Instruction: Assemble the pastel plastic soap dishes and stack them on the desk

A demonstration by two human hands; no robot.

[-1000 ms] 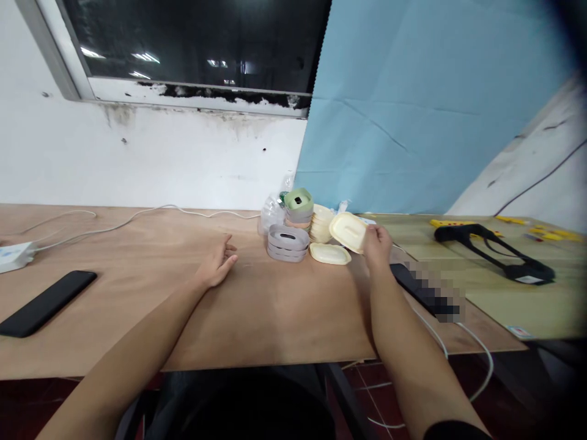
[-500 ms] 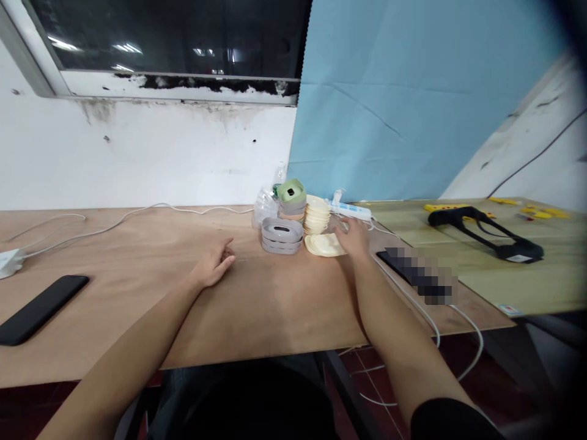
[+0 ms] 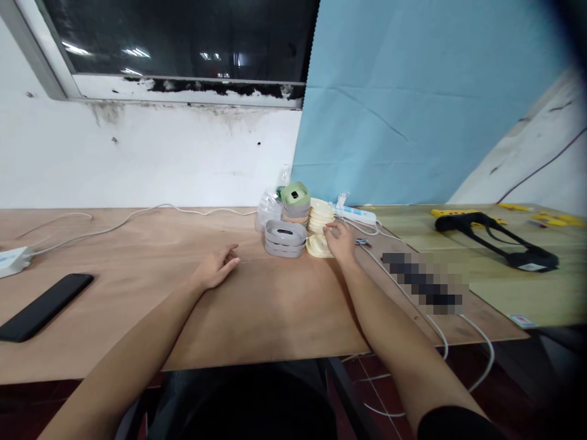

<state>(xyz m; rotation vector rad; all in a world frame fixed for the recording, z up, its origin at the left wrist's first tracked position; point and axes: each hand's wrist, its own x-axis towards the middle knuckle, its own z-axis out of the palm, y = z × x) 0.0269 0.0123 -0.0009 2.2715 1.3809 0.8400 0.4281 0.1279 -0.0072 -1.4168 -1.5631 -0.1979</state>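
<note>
My left hand (image 3: 219,267) rests on the table, holding nothing, with its thumb and index finger apart. To its right stands a short stack of grey oval trays (image 3: 285,239), the top one with a dark slot. Beside them is a low pile of cream oval pieces (image 3: 317,246). My right hand (image 3: 342,242) is over this pile's right side, fingers bent and fingertips drawn together at it; what they grip is hidden. Behind rise a taller stack of cream pieces (image 3: 321,211) and a stack topped by a green tray (image 3: 296,193).
A clear plastic bag (image 3: 268,209) lies behind the grey trays. At the back is a white power strip (image 3: 355,214). A black phone (image 3: 48,305) lies at left, a blurred dark object (image 3: 422,284) at right. Cables cross the table (image 3: 275,311); a black strap frame (image 3: 498,240) is farther right.
My right hand has moved left and a little down, further over the low cream pile, with its fingers more bent. My left hand stays put. The view has shifted slightly.
</note>
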